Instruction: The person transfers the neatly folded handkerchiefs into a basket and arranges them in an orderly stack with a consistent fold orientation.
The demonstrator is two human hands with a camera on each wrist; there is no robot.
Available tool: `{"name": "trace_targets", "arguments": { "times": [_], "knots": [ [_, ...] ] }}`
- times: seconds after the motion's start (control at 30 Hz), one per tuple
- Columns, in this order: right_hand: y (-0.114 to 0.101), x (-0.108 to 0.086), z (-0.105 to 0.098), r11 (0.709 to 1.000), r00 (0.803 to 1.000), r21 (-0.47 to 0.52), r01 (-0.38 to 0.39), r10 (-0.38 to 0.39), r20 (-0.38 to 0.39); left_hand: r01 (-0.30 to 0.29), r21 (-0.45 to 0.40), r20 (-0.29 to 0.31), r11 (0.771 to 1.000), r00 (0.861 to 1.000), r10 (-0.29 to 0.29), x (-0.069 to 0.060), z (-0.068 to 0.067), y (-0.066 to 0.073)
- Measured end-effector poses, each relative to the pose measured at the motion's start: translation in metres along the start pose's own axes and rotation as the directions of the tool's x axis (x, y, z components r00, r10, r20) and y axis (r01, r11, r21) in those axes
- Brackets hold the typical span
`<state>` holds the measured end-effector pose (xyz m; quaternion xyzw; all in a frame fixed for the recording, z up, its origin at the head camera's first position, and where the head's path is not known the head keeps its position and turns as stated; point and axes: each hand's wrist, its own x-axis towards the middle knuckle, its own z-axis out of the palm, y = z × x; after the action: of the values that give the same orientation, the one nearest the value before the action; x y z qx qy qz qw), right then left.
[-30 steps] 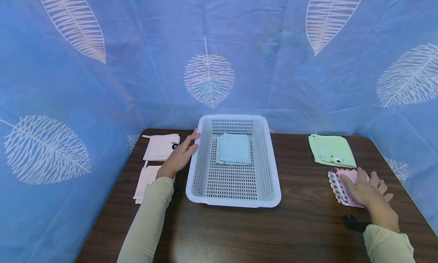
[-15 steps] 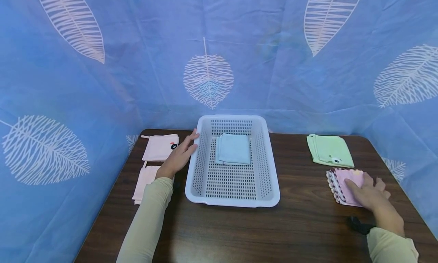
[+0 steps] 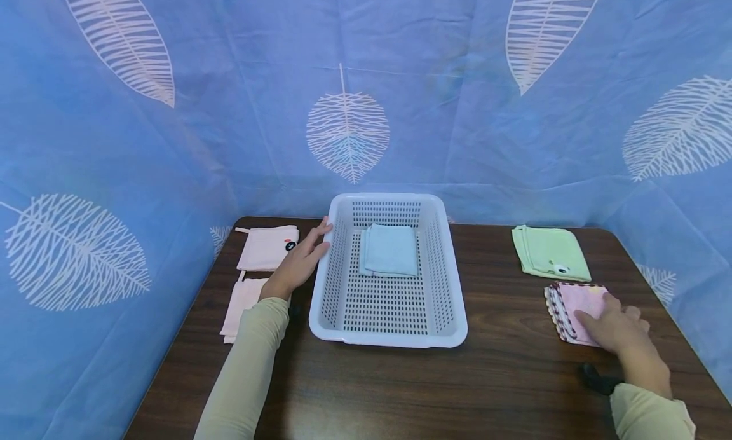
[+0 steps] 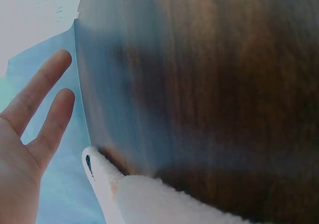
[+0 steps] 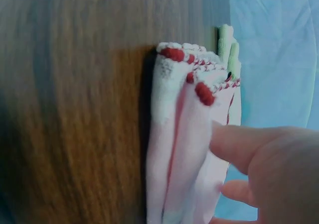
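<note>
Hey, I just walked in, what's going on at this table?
A person's right hand touches a folded pink cloth with a patterned edge; whether it grips is unclear. Their left hand, fingers extended, is at the side of a white basket. A folded blue cloth lies inside the basket. On the table are also a green cloth and two pale pink cloths.

Basket (image 3: 389, 341): smooth plastic, slight sheen, perforated. Table (image 3: 354, 389): wood-grain top, semi-gloss, soft reflections. Blue cloth (image 3: 391, 250), green cloth (image 3: 551, 250): matt fabric. Pink cloth (image 3: 583, 300): soft matt fabric, knobbly stitched trim. Pale pink cloths (image 3: 263, 249): fuzzy in left wrist view. Backdrop (image 3: 429, 141): creased fabric.
</note>
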<state>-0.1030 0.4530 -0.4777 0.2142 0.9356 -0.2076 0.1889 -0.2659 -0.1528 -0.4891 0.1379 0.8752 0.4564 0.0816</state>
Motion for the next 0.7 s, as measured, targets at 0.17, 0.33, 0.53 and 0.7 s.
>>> {"name": "trace_targets", "arguments": {
  "times": [0.17, 0.33, 0.53, 0.7],
  "knots": [
    [-0.0052, -0.0014, 0.0023, 0.999, 0.999, 0.005, -0.043, 0.044, -0.017, 0.008, -0.002, 0.005, 1.0, 1.0, -0.008, -0.0002, -0.0003, 0.0007],
    [-0.0032, 0.0009, 0.0029, 0.997, 0.995, 0.007, -0.076, 0.076, -0.06, 0.011, 0.006, 0.006, 1.0, 1.0, -0.011, -0.001, 0.0002, 0.0017],
    [-0.0006, 0.0017, 0.0018, 0.99, 0.986, 0.004, -0.142, 0.142, -0.092, 0.014, 0.002, 0.011, 1.0, 1.0, -0.014, -0.0014, -0.0001, 0.0013],
    [0.0001, 0.0008, -0.0001, 0.989, 0.984, -0.004, -0.149, 0.147, -0.099, 0.013, -0.01, 0.014, 1.0, 1.0, -0.013, -0.0011, -0.0011, 0.0014]
  ]
}}
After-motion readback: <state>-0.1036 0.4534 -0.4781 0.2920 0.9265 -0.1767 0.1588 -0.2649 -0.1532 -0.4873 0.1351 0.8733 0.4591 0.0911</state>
